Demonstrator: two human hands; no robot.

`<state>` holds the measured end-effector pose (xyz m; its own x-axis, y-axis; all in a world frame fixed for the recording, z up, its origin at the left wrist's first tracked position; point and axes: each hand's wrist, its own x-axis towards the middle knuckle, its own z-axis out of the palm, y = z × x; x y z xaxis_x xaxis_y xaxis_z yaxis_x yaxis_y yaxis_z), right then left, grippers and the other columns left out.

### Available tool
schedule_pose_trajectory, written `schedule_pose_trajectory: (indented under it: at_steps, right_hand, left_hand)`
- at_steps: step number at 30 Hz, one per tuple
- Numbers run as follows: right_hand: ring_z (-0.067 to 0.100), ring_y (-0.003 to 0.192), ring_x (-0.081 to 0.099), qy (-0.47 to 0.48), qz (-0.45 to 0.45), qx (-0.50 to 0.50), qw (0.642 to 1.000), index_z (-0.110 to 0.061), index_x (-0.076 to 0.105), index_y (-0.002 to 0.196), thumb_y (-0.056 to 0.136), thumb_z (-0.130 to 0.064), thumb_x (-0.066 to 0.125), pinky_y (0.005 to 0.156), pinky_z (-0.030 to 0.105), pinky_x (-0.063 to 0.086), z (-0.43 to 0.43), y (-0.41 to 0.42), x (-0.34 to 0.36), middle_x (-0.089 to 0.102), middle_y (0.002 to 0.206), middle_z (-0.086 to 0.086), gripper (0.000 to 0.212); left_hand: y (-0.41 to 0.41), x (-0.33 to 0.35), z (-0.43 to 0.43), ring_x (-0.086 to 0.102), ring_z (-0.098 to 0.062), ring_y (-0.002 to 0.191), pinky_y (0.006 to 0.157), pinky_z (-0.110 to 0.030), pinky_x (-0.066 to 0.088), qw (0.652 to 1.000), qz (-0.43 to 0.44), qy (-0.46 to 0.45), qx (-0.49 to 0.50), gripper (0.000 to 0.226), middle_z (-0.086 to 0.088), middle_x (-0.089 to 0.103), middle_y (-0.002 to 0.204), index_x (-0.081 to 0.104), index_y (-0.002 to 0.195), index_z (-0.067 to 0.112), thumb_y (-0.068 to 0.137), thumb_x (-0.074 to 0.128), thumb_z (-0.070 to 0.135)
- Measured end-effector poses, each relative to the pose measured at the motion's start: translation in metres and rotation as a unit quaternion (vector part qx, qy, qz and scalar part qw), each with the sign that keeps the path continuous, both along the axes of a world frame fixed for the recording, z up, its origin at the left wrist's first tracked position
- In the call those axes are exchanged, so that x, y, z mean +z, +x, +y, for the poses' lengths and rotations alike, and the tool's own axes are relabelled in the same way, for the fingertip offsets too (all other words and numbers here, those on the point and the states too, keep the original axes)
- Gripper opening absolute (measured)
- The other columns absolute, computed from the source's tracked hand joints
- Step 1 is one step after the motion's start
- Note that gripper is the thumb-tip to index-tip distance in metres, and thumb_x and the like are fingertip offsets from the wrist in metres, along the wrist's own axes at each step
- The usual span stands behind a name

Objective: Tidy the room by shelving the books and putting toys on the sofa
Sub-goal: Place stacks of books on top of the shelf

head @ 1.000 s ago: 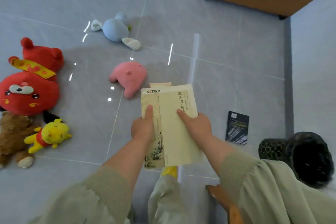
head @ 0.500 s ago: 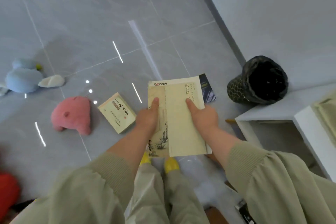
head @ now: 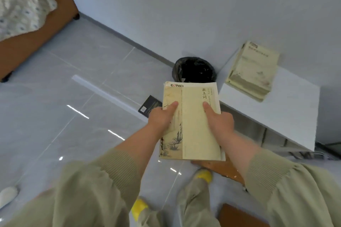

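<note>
Two hands carry cream paperbacks [head: 195, 134], held flat. Left hand [head: 160, 118] clamps left edge, thumb pressed on cover, fingers hidden beneath. Right hand [head: 219, 121] mirrors on right edge. Judged light, floppy, covers slick: grip long edges, support underneath, or books slide apart. Just beyond: dark book [head: 150, 106] on floor, black bin [head: 193, 70]. Further right, white shelf unit [head: 276, 112] carries matching stack [head: 252, 72].

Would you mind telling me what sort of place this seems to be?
Most likely a room in a home, a living room perhaps: a brown sofa draped with a patterned blanket, a stack of books on a white shelf unit, and a lined bin.
</note>
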<state>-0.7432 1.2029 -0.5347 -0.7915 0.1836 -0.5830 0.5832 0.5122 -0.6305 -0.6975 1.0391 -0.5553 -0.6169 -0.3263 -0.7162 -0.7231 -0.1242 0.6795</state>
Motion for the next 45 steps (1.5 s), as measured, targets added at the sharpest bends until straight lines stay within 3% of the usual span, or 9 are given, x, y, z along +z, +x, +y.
schedule_pose_trajectory:
  at_steps: [5,10,18,20,24,31,36,41,45]
  right_hand:
    - [0.022,0.08,0.066,-0.049,-0.018,-0.095,0.994,-0.015,0.063,0.095,0.08,-0.061,0.062,0.076,0.035,0.055,0.062,-0.042,0.0,0.068,0.087,0.0,0.048]
    - [0.018,0.072,0.062,-0.099,-0.024,-0.175,0.979,-0.015,0.059,0.088,0.082,-0.059,0.06,0.054,0.026,0.044,0.123,-0.098,0.003,0.065,0.083,0.001,0.044]
    - [0.019,0.072,0.06,-0.109,-0.025,-0.249,0.962,-0.013,0.059,0.098,0.082,-0.059,0.06,0.055,0.027,0.044,0.207,-0.19,-0.001,0.063,0.084,0.002,0.049]
    - [0.02,0.071,0.059,-0.104,-0.03,-0.254,0.961,-0.012,0.058,0.097,0.081,-0.06,0.061,0.057,0.028,0.045,0.217,-0.213,-0.007,0.062,0.083,0.002,0.05]
    - [0.019,0.072,0.06,-0.087,-0.02,-0.206,0.974,-0.012,0.059,0.098,0.084,-0.055,0.061,0.058,0.027,0.045,0.226,-0.253,-0.019,0.063,0.084,0.001,0.045]
    - [0.025,0.085,0.065,-0.136,-0.051,-0.137,0.98,-0.006,0.059,0.112,0.091,-0.014,0.062,0.067,0.036,0.052,0.228,-0.31,-0.025,0.067,0.099,0.01,0.023]
    - [0.028,0.104,0.058,-0.035,-0.07,-0.071,0.994,-0.005,0.05,0.124,0.095,-0.018,0.055,0.09,0.042,0.048,0.224,-0.335,-0.038,0.06,0.117,0.009,0.032]
    - [0.026,0.104,0.052,0.027,-0.079,-0.051,0.995,-0.005,0.041,0.129,0.095,-0.023,0.054,0.083,0.039,0.045,0.219,-0.344,-0.052,0.053,0.12,0.008,0.04]
    - [0.028,0.105,0.052,0.065,-0.08,-0.054,0.993,-0.004,0.039,0.13,0.095,-0.023,0.054,0.085,0.039,0.045,0.216,-0.349,-0.059,0.052,0.126,0.012,0.043]
  left_hand:
    - [-0.069,0.016,0.05,0.06,-0.012,0.07,0.053,-0.021,0.043,0.995,0.018,-0.004,-0.097,0.036,0.003,0.063,0.081,0.064,0.1,0.013,0.087,0.061,0.046]
    - [-0.141,0.023,0.105,0.067,-0.019,0.081,0.059,-0.027,0.052,0.988,0.016,0.038,-0.148,0.036,-0.007,0.07,0.099,0.062,0.108,0.008,0.088,0.063,0.039]
    - [-0.226,0.017,0.177,0.067,-0.023,0.1,0.09,-0.046,0.053,0.957,-0.002,0.116,-0.266,0.056,-0.003,0.068,0.114,0.053,0.124,0.016,0.077,0.073,0.039]
    - [-0.244,0.008,0.189,0.065,-0.023,0.102,0.091,-0.045,0.052,0.957,0.001,0.099,-0.272,0.067,-0.002,0.066,0.116,0.053,0.127,0.015,0.069,0.074,0.041]
    - [-0.282,-0.012,0.203,0.06,-0.015,0.085,0.06,-0.022,0.048,0.967,0.013,0.052,-0.247,0.03,-0.003,0.064,0.107,0.057,0.115,0.008,0.088,0.064,0.018]
    - [-0.341,-0.03,0.206,0.06,-0.019,0.087,0.052,-0.02,0.045,0.973,0.02,-0.02,-0.229,0.03,-0.008,0.063,0.109,0.057,0.113,0.006,0.086,0.063,0.018]
    - [-0.361,-0.035,0.2,0.052,-0.013,0.069,0.051,-0.024,0.042,0.944,0.019,-0.1,-0.314,0.026,-0.002,0.059,0.087,0.051,0.098,0.008,0.088,0.063,0.029]
    - [-0.366,-0.038,0.195,0.06,-0.022,0.089,0.067,-0.031,0.05,0.895,0.035,-0.199,-0.397,0.061,-0.005,0.06,0.112,0.028,0.143,0.018,0.092,0.056,0.033]
    - [-0.374,-0.046,0.197,0.061,-0.021,0.084,0.062,-0.032,0.05,0.859,0.032,-0.265,-0.437,0.073,-0.004,0.063,0.102,0.009,0.151,0.025,0.093,0.052,0.038]
